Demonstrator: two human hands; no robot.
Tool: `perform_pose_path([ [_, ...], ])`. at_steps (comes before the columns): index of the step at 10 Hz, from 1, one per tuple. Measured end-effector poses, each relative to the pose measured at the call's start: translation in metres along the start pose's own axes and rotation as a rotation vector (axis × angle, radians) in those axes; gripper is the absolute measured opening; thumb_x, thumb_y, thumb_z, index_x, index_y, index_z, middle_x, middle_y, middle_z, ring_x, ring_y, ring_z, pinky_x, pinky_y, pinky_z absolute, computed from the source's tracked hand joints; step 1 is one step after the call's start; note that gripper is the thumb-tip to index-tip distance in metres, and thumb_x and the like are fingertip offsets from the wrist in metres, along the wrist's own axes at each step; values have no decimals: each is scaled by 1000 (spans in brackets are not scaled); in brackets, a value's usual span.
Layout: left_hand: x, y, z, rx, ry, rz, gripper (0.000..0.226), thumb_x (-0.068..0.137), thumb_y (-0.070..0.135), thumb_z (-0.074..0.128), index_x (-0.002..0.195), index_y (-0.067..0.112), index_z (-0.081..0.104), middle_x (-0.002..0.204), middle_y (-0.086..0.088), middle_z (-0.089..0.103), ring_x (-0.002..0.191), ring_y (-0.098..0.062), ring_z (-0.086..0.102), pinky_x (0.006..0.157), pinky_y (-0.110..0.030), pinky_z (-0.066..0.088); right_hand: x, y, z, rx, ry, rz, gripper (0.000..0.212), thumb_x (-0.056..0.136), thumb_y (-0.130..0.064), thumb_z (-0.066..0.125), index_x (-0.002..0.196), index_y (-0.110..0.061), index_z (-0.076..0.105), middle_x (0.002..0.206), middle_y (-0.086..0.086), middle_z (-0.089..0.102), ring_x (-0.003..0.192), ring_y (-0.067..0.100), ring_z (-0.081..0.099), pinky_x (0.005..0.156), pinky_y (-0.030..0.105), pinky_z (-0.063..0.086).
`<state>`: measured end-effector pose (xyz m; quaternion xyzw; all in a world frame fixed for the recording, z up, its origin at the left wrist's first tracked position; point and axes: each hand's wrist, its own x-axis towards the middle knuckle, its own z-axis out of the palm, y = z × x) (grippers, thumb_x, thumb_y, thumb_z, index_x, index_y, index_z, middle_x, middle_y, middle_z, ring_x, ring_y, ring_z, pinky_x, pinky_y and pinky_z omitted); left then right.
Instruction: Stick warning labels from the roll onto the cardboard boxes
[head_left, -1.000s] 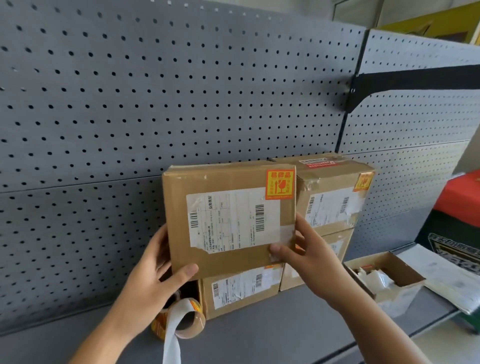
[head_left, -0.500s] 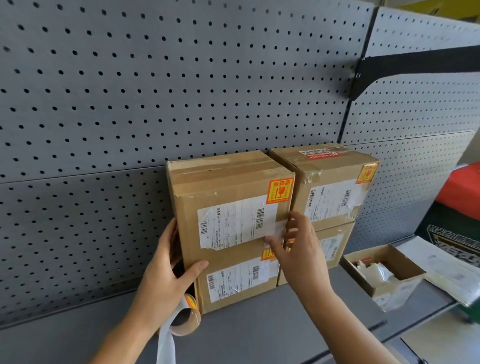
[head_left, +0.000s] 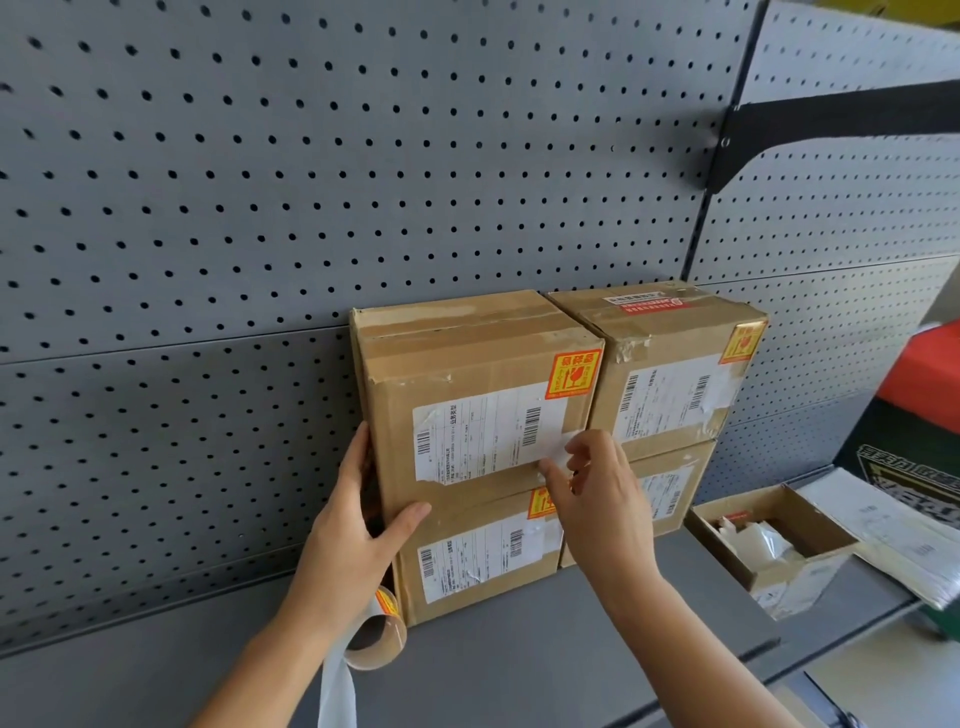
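Four taped cardboard boxes stand two by two against the pegboard. The top left box (head_left: 467, 364) rests on the lower left box (head_left: 483, 566) and bears an orange warning label (head_left: 573, 374) at its front upper right corner. My left hand (head_left: 353, 540) clasps its lower left edge, thumb on the front. My right hand (head_left: 602, 499) rests against its front lower right, fingers apart. Labels also show on the lower left box and on the top right box (head_left: 670, 384). The lower right box (head_left: 675, 483) is partly hidden. The label roll (head_left: 382, 639) lies under my left wrist, its white liner hanging down.
A small open cardboard box (head_left: 737, 566) with scraps of white backing paper sits on the grey shelf (head_left: 545, 649) to the right, next to a stack of papers (head_left: 893, 535). A black bracket (head_left: 831, 124) juts from the pegboard (head_left: 260, 208). A red and green carton (head_left: 924, 415) stands far right.
The top left box came down from a raised, tilted hold and now sits squarely on the lower left box. My right hand slid from its right edge onto the front.
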<state>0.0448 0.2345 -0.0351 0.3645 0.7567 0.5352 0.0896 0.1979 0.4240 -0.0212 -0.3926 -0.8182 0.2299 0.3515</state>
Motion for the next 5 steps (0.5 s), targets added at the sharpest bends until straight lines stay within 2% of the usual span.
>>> perform_pose_path([
  [1,2,1,1,26,1,-12,95,82,50,71,156,51,11,140,20,56,125,-6,58,106,-38,51,0,0,-1,-35,-13,-29,20,96,-41,64,105,-29,51,99,-14,58,83,7,59,59,22,48],
  [2,3,0,-1,39,-19,-36,96,80,59,70,155,51,11,143,19,55,127,-8,58,106,-40,52,-4,-4,-5,-77,-19,-71,15,96,-44,63,99,-30,55,88,-15,59,75,5,59,56,24,50],
  [3,-1,1,-11,60,-110,-78,101,73,73,68,154,56,10,149,22,48,133,-7,52,111,-42,47,-14,-13,-10,-85,-18,-159,14,96,-46,59,92,-33,59,82,-17,61,71,3,60,55,27,52],
  [4,-13,-7,-34,221,-164,-133,99,66,87,54,152,54,18,154,24,42,141,-5,42,115,-41,41,-26,-27,-10,-64,-89,-263,19,98,-48,51,92,-34,62,83,-18,61,72,3,61,57,25,53],
  [5,-39,-13,-74,392,-150,-215,96,59,100,37,145,56,35,147,30,45,140,-1,40,115,-38,40,-40,-42,-8,-44,-173,-371,30,96,-54,41,96,-36,64,88,-21,63,77,0,63,59,23,54],
])
